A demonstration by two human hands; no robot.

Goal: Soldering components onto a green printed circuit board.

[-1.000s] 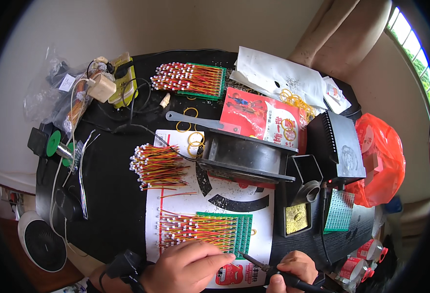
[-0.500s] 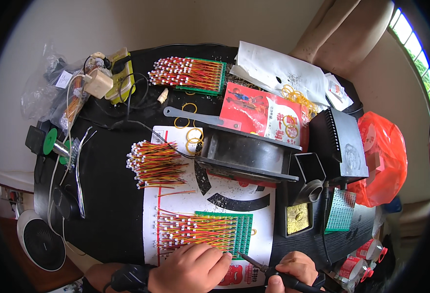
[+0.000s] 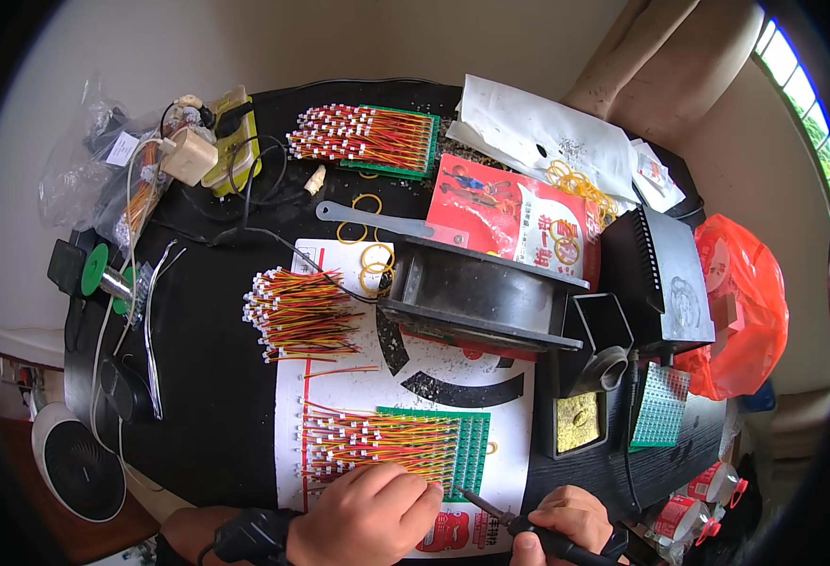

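Note:
On the white sheet lies a green circuit board (image 3: pixel 472 453), with rows of red and yellow wires (image 3: pixel 368 439) that end in small white connectors. My left hand (image 3: pixel 368 517) rests at the near edge of these wires, fingers curled and pressed together. Whatever its fingertips pinch is hidden. In my right hand (image 3: pixel 568 524) is a soldering iron (image 3: pixel 500 514), gripped by its black handle. Its tip reaches the board's near edge, close beside my left fingertips. Farther back on the sheet lies a loose bundle of similar wires (image 3: pixel 302 316).
Beyond the sheet stands a black fan-like frame (image 3: pixel 481 297). To the right are an iron holder with a yellow sponge (image 3: pixel 578 422), a black box unit (image 3: pixel 660 278) and another green board (image 3: pixel 660 406). A solder spool (image 3: pixel 104 274) sits left. A wired board (image 3: pixel 368 141) lies far back.
My left hand has shifted slightly, its fingers drawn a little back from the iron's tip. The soldering iron stays nearly in place at the board's near edge.

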